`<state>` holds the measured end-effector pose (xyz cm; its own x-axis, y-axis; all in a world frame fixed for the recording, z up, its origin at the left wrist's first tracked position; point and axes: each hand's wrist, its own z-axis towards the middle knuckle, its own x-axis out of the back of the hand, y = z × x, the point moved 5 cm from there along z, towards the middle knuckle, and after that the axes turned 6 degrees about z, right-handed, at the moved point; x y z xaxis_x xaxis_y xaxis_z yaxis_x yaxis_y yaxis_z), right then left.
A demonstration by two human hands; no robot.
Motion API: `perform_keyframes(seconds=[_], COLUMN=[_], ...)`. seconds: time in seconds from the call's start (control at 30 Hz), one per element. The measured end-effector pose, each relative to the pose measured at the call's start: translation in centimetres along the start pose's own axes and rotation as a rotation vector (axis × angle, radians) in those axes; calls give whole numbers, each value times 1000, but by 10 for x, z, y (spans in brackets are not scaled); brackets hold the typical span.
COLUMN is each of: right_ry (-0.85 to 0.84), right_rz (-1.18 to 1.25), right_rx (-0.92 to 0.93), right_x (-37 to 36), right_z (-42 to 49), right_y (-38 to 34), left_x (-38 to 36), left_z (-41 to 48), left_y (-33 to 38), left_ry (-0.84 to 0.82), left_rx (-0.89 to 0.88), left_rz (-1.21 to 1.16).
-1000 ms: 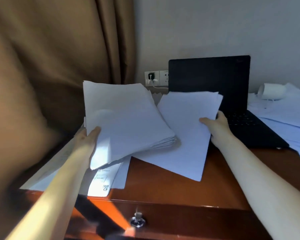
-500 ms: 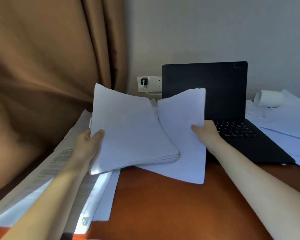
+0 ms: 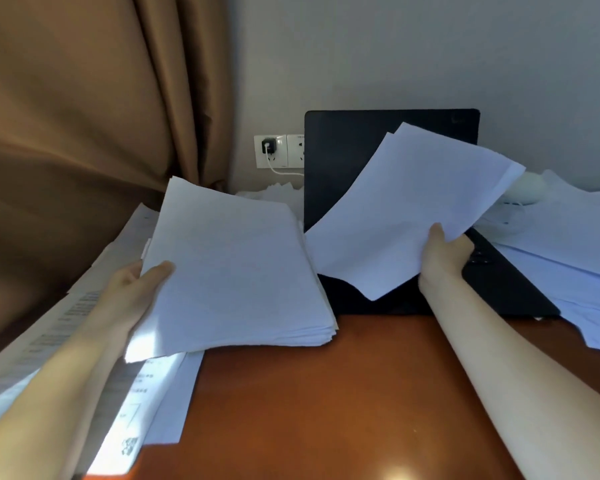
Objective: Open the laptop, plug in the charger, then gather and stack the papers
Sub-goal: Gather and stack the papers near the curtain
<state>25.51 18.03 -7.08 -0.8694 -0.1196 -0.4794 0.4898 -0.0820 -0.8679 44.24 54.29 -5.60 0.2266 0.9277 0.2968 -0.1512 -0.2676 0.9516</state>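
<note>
Left hand [image 3: 136, 282] grips the thick stack [image 3: 236, 271] at its left edge, thumb on top, stack tilted above the desk [image 3: 326, 393]. Right hand [image 3: 444, 254] pinches a few loose sheets [image 3: 406, 209] by one edge, held up in front of the open laptop [image 3: 343, 150]. Charger [image 3: 266, 146] sits in the wall socket. To do this well, I should lay the sheets flat on the stack, line up corners, and keep them off the keyboard. Ungathered papers [image 3: 568, 237] lie right of the laptop, printed pages [image 3: 49, 334] under my left arm.
</note>
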Motion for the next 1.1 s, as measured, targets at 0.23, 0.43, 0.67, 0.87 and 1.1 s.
perform_keyframes(seconds=[0.23, 0.43, 0.67, 0.87, 1.1], right_ry=[131, 198, -406, -751, -823], right_rz=[99, 173, -126, -356, -899], right_rx=[-5, -77, -269, -158, 166], right_x=[13, 19, -14, -58, -103], right_z=[1, 0, -37, -88, -104], right_y=[-5, -9, -6, 10, 31], left_x=[-1, -4, -8, -9, -10], left_z=[-2, -10, -14, -1, 13], left_y=[0, 3, -3, -8, -13], left_ry=[-65, -115, -238, -172, -195], left_rx=[36, 21, 113, 195, 218], left_rz=[61, 161, 259, 151, 232])
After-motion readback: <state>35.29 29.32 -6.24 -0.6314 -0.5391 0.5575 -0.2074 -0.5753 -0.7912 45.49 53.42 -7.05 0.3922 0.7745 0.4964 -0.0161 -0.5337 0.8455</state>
